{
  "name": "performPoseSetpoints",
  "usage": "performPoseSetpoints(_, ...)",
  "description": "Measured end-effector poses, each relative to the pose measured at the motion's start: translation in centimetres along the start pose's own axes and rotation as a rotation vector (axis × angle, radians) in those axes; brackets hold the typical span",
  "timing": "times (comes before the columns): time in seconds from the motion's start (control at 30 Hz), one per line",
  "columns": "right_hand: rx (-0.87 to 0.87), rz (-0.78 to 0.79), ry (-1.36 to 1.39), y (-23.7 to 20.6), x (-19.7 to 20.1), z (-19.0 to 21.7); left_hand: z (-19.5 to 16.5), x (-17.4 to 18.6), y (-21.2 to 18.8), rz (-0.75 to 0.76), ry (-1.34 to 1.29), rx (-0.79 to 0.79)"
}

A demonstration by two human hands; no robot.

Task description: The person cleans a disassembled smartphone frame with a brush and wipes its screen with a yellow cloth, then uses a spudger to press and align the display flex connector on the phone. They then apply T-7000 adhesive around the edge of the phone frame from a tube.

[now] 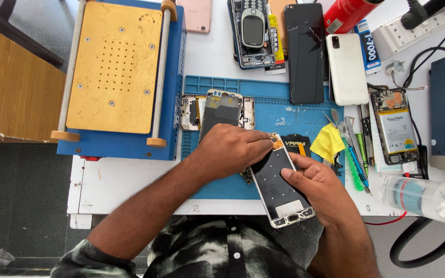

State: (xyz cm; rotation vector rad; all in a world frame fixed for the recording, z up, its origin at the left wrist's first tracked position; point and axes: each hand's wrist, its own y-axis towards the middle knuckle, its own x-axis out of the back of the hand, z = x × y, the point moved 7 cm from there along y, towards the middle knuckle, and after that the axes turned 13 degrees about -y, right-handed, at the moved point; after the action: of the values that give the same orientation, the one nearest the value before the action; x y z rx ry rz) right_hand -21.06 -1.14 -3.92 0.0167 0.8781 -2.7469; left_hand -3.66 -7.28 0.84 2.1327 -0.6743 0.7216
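My right hand (319, 189) holds an opened phone frame (279, 188) with a dark panel and a white rim, tilted over the blue work mat (274, 116). My thumb rests on the dark panel. My left hand (233, 150) reaches across and pinches at the frame's top end, where a small gold-coloured part (275, 140) shows. Whether the fingers hold a tool is hidden. Just beyond the left hand lies another opened phone body (221, 109) on the mat.
A blue machine with a yellow plate (117, 67) fills the left of the white table. Several phones and a dark screen (305, 51) lie at the back. A yellow cloth (327, 142), green-handled tools (355, 167), an open phone with its battery (395, 128) and a clear bottle (428, 198) sit to the right.
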Motion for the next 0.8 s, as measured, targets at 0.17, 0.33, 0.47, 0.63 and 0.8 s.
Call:
performPoseSetpoints(0.17, 0.022, 0.013, 0.015, -0.1, -0.4, 0.7, 0.1, 0.6, 0.0, -0.042, -0.028, 0.000)
performPoseSetpoints(0.33, 0.012, 0.000, 0.014, -0.1, -0.6, 0.9, 0.2, 0.8, -0.1, -0.061, -0.061, 0.027)
performPoseSetpoints(0.47, 0.004, -0.028, -0.006, -0.2, -0.4, 0.8, 0.2, 0.9, -0.1, -0.070, -0.056, 0.032)
performPoseSetpoints(0.63, 0.008, -0.033, -0.026, -0.3, -0.4, 0.8, 0.0, 1.1, -0.1, -0.090, -0.075, 0.026)
performPoseSetpoints(0.8, -0.007, -0.019, -0.012, -0.1, -0.3, 0.7, -0.7, 1.6, -0.2, -0.069, -0.031, -0.012)
